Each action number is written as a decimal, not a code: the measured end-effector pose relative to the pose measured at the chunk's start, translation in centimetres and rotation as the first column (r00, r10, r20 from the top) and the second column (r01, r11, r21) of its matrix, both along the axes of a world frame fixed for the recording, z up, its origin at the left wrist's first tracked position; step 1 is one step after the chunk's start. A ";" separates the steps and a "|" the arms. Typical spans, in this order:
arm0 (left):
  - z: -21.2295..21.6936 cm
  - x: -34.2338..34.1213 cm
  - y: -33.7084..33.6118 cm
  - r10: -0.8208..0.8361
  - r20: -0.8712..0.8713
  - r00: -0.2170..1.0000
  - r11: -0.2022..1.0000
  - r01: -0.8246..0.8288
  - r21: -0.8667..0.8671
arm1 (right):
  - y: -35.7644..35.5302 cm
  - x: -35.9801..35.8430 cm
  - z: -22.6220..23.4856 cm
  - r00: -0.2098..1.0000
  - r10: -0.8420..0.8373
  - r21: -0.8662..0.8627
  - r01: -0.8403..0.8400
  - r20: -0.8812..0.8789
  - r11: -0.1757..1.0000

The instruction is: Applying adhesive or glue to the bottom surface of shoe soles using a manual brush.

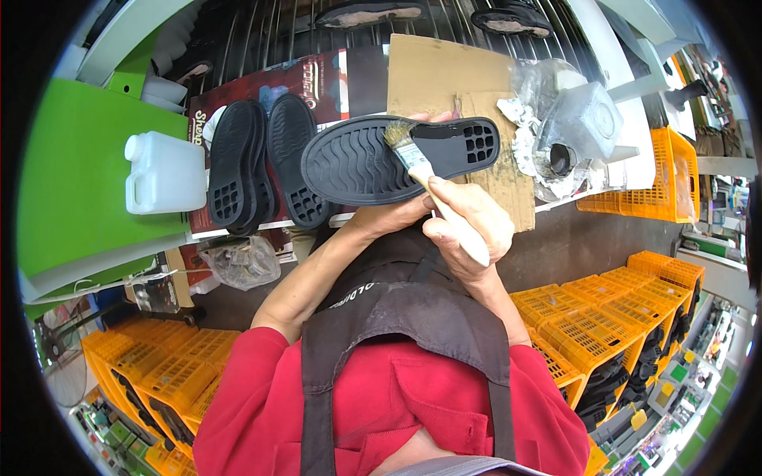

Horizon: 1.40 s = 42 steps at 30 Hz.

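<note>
A black shoe sole (357, 163) lies level above the bench, with wavy grooves on its broad end and a grid of hollows at the narrow end. My left hand (394, 216) grips it from beneath; most of the fingers are hidden, though some tips show at its far edge. In my right hand (474, 226), a paintbrush (425, 176) with a pale handle is pinched, its bristles against the sole's middle. To the left, a single black sole (295, 151) and a stack of black soles (236, 159) rest on printed cardboard.
A white plastic jug (165, 174) stands on the green surface at left. On the right, a clear plastic container (586, 119) sits beside crumpled plastic and cardboard (448, 71). Shoes (512, 22) lie on the metal rollers beyond. Orange crates (611, 309) stand behind me on both sides.
</note>
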State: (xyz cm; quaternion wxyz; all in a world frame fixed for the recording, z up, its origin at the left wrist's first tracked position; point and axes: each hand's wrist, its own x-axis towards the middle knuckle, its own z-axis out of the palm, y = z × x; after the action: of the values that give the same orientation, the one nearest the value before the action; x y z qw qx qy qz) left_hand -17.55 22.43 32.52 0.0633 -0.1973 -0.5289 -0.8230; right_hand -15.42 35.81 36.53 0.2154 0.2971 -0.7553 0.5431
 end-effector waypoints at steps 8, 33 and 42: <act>-3.2 -0.3 0.8 -0.075 0.102 0.992 0.995 0.081 -0.053 | -0.7 -0.1 0.4 0.999 0.031 -0.019 -0.031 -0.012 0.999; -7.4 1.6 0.6 -0.265 0.212 0.941 0.873 0.327 -0.361 | -1.7 -0.4 1.4 0.990 0.139 0.031 -0.140 0.029 0.990; -3.1 1.9 -1.4 -0.421 0.282 0.862 0.811 0.497 -0.308 | -0.6 -2.1 1.5 0.975 0.194 0.077 -0.203 0.110 0.976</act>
State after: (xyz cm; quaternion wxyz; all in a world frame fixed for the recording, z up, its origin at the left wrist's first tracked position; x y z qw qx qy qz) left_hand -15.67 20.99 29.45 -0.2302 -0.2441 -0.6143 -0.7142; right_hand -17.49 35.16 38.01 0.1079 0.3522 -0.7549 0.5426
